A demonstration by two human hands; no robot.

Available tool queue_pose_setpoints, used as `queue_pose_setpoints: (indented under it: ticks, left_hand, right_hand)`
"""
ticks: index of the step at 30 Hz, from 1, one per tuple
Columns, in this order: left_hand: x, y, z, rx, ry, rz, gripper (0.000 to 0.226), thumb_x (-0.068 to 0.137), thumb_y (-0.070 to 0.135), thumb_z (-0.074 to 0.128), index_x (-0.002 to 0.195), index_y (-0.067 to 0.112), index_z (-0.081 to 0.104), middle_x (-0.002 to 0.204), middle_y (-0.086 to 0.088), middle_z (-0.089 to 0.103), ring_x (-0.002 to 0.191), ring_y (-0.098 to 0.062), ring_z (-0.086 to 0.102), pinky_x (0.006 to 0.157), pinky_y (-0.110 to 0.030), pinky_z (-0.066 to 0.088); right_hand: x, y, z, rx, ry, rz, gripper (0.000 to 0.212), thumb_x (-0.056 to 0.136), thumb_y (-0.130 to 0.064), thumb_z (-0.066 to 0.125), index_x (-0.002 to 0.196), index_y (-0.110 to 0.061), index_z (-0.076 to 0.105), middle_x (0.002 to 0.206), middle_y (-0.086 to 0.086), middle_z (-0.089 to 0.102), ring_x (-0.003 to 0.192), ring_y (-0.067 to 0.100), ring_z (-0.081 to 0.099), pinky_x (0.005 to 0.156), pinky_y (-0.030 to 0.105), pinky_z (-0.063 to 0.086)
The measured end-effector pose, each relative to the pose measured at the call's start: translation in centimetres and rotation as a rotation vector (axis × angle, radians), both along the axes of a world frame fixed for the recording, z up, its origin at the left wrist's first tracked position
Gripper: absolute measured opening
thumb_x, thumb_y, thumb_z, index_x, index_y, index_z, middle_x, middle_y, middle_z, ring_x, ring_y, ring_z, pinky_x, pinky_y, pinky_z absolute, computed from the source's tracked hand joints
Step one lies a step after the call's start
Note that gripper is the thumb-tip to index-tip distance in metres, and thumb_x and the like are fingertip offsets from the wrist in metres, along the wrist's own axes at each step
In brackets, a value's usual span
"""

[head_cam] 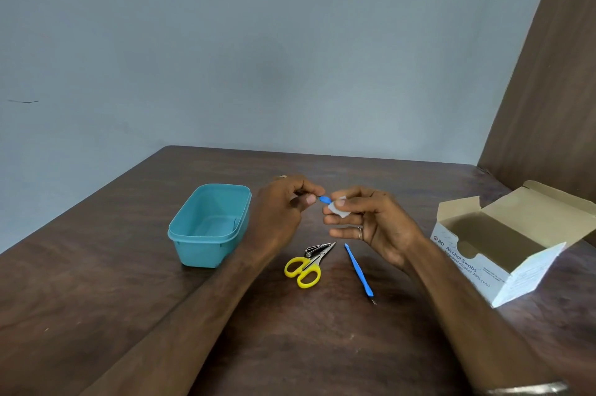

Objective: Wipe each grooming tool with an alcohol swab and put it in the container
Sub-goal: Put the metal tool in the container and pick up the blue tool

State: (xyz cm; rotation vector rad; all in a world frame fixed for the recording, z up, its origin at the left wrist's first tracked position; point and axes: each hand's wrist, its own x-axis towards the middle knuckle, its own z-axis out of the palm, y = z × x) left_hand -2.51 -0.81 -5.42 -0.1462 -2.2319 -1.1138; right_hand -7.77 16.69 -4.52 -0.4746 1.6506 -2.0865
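Both hands are up over the dark wooden table [96, 315], meeting just above the yellow-handled scissors [304, 268]. The left hand [283, 205] has its fingers curled in, pinching a small blue grooming tool [324, 200] between thumb and fingertip — only its blue tip pokes out, so I can't say exactly what kind of tool it is. The right hand [371, 221] pinches a white alcohol swab [338, 209] between thumb and forefinger, pressed right up against that blue tip, while its other fingers stick out loosely toward the left; there's a ring on one of them. Taking the scissors as the reference point: a metal nail clipper [316, 248] lies touching them at their blade end, on the far side. Just to their right a long blue cuticle pusher [358, 269] lies on the wood, apart from them, with a thin metal end pointing toward the person. To the scissors' left and a bit farther back sits the teal plastic container [180, 234], lid off, nothing visible inside it. Well off to the scissors' right is the cardboard box of alcohol swabs [464, 261] — flaps open, with a folded paper leaflet [529, 276] hanging out at its near end.
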Motion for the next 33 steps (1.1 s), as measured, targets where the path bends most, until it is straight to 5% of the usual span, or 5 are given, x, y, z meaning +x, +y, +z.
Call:
queue_pose_setpoints:
  ticks: [8,14,20,25,33]
  left_hand:
    - [-0.4,-0.2,-0.3,-0.301,0.134,0.026,0.027,0.083,-0.001,0.070,0.102,0.019,0.073,0.095,0.004,0.072,0.092,-0.005,0.050,0.075,-0.004,0.033]
    - [-0.4,-0.2,-0.5,-0.325,0.158,0.013,0.036,0.082,-0.002,0.071,0.111,0.019,0.070,0.095,0.003,0.071,0.094,-0.014,0.058,0.074,-0.020,0.042]
    - [0.3,0.5,0.4,0.068,0.072,0.194,0.052,0.079,0.012,0.078,0.126,0.025,0.060,0.113,0.010,0.060,0.101,-0.008,0.058,0.078,-0.027,0.053]
    - [0.8,0.9,0.9,0.619,-0.143,-0.032,0.016,0.087,0.009,0.071,0.098,0.020,0.074,0.089,-0.004,0.076,0.091,-0.021,0.072,0.077,-0.033,0.061]
    - [0.2,0.9,0.5,0.432,-0.029,0.087,0.026,0.092,0.012,0.064,0.116,0.020,0.072,0.094,0.002,0.075,0.092,-0.015,0.070,0.085,-0.039,0.058]
  right_hand:
    - [0.1,-0.2,-0.3,0.211,0.194,-0.063,0.013,0.082,-0.009,0.076,0.093,-0.003,0.075,0.082,0.022,0.075,0.063,0.027,0.074,0.064,0.032,0.062]
    - [0.2,-0.5,-0.4,0.235,0.276,-0.052,0.012,0.086,-0.015,0.074,0.092,-0.005,0.076,0.077,0.020,0.075,0.062,0.026,0.073,0.063,0.032,0.062]
    - [0.1,-0.7,-0.8,0.153,0.274,-0.005,0.012,0.091,-0.010,0.068,0.101,-0.006,0.073,0.090,0.018,0.077,0.088,0.034,0.076,0.077,0.041,0.062]
    - [0.3,-0.9,-0.8,0.218,0.313,0.012,0.015,0.095,-0.014,0.064,0.107,-0.007,0.070,0.096,0.013,0.078,0.090,0.029,0.076,0.067,0.035,0.061]
    - [-0.5,-0.9,-1.0,0.131,0.367,-0.286,0.006,0.094,-0.014,0.066,0.095,-0.012,0.072,0.089,0.007,0.078,0.066,0.020,0.070,0.046,0.027,0.049]
